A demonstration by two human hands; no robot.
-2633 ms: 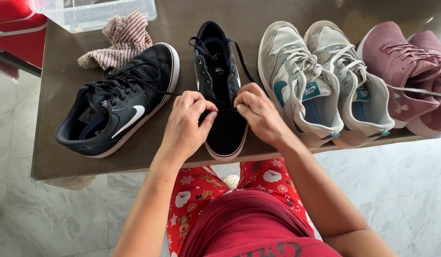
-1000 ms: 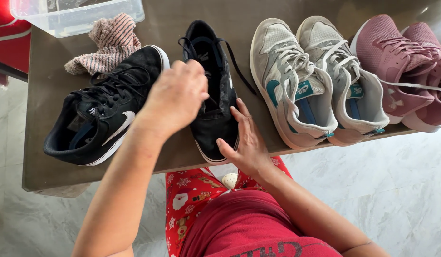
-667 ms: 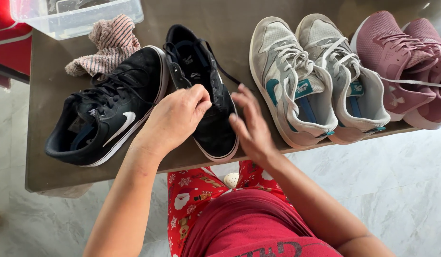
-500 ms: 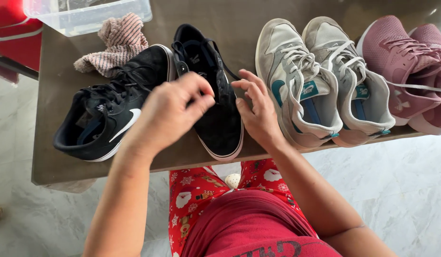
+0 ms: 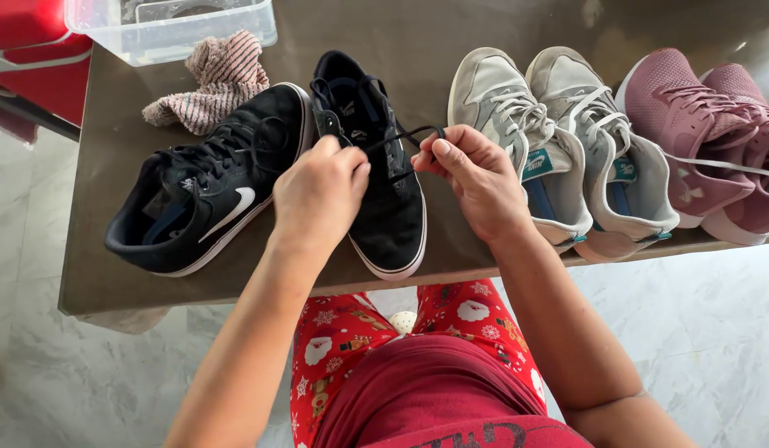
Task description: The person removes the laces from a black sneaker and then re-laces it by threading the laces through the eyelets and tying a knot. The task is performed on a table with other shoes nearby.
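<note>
A black low sneaker (image 5: 384, 207) lies toe toward me at the table's front edge, its black lace (image 5: 401, 137) loose. My left hand (image 5: 318, 195) hovers over the shoe's left side, fingers pinched on the lace by the eyelets. My right hand (image 5: 476, 178) is just right of the shoe and pinches the lace's other end, lifted into a small loop above the tongue. Its matching black sneaker (image 5: 206, 182) with a white side mark lies tilted to the left, touching the first shoe.
A grey pair with teal trim (image 5: 559, 133) and a pink pair (image 5: 708, 133) stand to the right. A striped cloth (image 5: 214, 79) and a clear plastic tub (image 5: 169, 25) sit at the back left on the dark table (image 5: 111, 282). Pale tiled floor lies below.
The black shoe was shifted left against its mate. Both hands let go, moved about, then came back over it; now each pinches the lace, the right one lifting a loop.
</note>
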